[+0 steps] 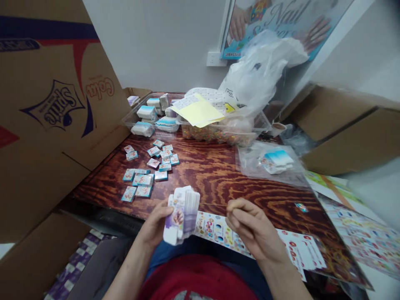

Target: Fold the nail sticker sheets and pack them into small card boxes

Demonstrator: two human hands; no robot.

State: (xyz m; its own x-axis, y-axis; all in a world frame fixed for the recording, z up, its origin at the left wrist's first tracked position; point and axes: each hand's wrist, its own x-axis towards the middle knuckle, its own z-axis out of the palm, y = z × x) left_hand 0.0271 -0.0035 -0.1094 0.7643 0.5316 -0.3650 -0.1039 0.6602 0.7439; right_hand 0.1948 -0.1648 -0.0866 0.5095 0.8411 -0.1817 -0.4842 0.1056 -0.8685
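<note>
My left hand (153, 225) is closed round a stack of flat, unfolded small cartons (182, 214), white and purple with a hand picture on the front. To its right, my right hand (248, 225) hovers over the table's front edge with thumb and fingers pinched together. Whatever is between those fingertips, if anything, is too small to name. Beneath the right hand runs a printed strip of sticker sheets (218, 228). Several folded little boxes (143, 180), blue and white with hand pictures, lie beyond my left hand.
Clear plastic trays hold bundled cartons (146, 112) and small colourful pieces (206, 133), partly under yellow paper (200, 111) and a white plastic bag (253, 71). A large cardboard box (46, 104) borders the left. At right lie a bag of cartons (276, 161) and printed sheets (365, 233).
</note>
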